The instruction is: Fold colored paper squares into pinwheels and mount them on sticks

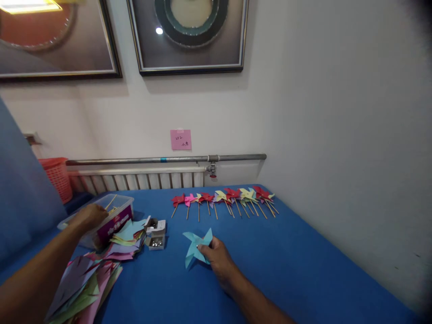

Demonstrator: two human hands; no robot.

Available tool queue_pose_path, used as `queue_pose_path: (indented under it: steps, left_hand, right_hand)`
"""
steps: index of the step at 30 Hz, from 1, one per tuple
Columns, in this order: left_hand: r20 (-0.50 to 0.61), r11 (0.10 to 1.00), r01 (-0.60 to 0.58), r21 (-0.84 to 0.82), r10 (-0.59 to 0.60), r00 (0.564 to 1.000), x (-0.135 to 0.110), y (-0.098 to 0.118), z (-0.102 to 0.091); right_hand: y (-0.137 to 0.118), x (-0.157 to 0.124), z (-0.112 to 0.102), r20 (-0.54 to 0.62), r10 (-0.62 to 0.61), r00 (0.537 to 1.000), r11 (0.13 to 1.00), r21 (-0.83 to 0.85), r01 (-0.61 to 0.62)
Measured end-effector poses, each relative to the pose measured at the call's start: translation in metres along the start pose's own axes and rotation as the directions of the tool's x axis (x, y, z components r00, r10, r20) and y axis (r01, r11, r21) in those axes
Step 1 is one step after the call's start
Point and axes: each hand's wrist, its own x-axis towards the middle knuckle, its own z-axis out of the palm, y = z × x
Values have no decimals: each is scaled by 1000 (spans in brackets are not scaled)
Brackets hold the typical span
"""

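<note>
Light-blue folded paper pinwheel (195, 248) is lying flat on the blue table cover (286, 261), its longest span running from the near-left tip to the far-right tip. The right hand (216, 256) is pinching its right edge between thumb and fingers. The left hand (89, 216) is dipping into the clear plastic tub (123, 202) holding wooden sticks; I cannot tell its grip. Between them, a small open white cardboard box (155, 235) is holding shiny pins.
</note>
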Motion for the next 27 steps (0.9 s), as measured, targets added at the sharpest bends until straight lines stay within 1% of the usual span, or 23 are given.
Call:
queue_pose_path:
  steps: [3,5,7,9,10,12,13,14,16,18,19,20,21,22,23,24,25,27]
  left_hand:
    - [126,998,1,60,-9,992,-1,-5,-3]
    - [133,996,34,81,-45,990,-3,-7,-7]
    - [123,998,52,33,-55,991,-4,-8,-11]
    - [82,997,40,-67,-34,996,-5,-5,-16]
    - [38,991,32,-132,-28,999,-6,-2,-17]
    - [-83,967,39,-251,-62,995,-10,10,-18]
    - [-135,939,40,-342,-91,987,-15,17,-17]
    - [-147,921,28,-388,-92,985,-22,25,-13]
    - [-136,886,2,-464,-74,988,-45,43,1]
    - [-49,826,-21,-564,-8,999,-79,58,24]
    - [35,740,5,-672,25,999,-99,64,39]
    - [109,641,62,-765,33,994,-120,68,54]
    - [197,558,138,-818,46,979,-139,71,69]
    - [274,504,212,-838,50,960,-157,72,83]
    - [334,477,270,-836,53,941,-172,72,95]
    - [378,476,309,-823,54,924,-185,71,106]
    - [410,489,326,-809,72,909,-194,69,114]
    - [452,527,329,-784,121,884,-203,64,124]
  right_hand:
    - [-1,-1,0,-13,-31,999,999,-23,31]
    - [2,0,-1,-14,-40,999,999,-33,40]
    - [5,4,-2,-11,-45,999,998,-40,44]
    - [7,7,-3,-9,-48,999,998,-47,47]
    - [8,8,-3,-5,-48,999,998,-49,48]
    - [8,8,-3,-4,-45,999,998,-49,45]
    - [8,8,-2,-5,-41,999,998,-47,41]
    - [7,7,-2,-6,-35,999,998,-43,35]
    - [5,5,-2,-15,-26,1000,999,-26,26]
    - [2,3,-2,-28,-19,999,1000,4,19]
    - [1,2,-2,-36,-14,999,1000,22,15]
    - [0,1,-2,-45,-9,999,999,41,10]
    - [-1,0,-3,-54,-1,999,998,57,4]
    - [-1,0,-3,-60,9,998,997,74,-4]
    - [-2,-1,-4,-63,18,998,996,91,-12]
    - [-2,-1,-4,-64,24,998,994,107,-17]
    - [-2,-1,-4,-63,30,998,993,119,-23]
    - [-1,-1,-5,-70,41,997,990,134,-32]
